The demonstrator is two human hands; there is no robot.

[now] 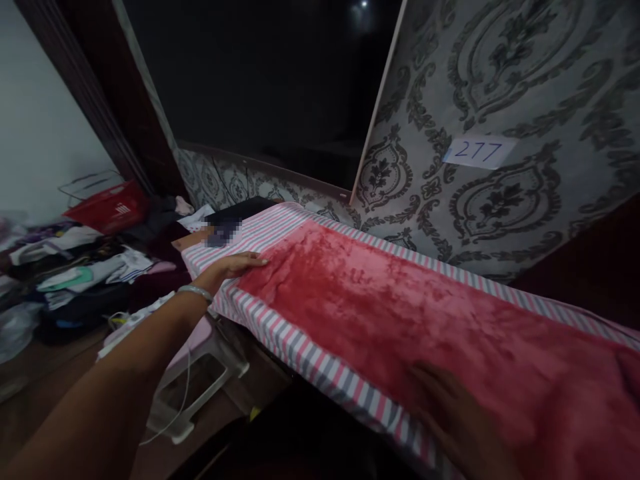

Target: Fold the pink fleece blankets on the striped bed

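Clearly, a white paper label is showing "277", handwritten in blue, on the patterned wallpaper. Low on the frame of the dark wall-mounted screen, a small mark is sitting, too tiny to read; pale marking on the red bag is also defying reading. Beneath the screen and wallpaper, a red plush blanket is lying spread on a striped sheet, its long axis running alongside the wall from the end by the left hand toward the lower right. That hand, a bangle circling its wrist, is extending its fingers onto the blanket's left end; whether they are pinching cannot be told. The right hand, blurred, is spreading open over the near side.
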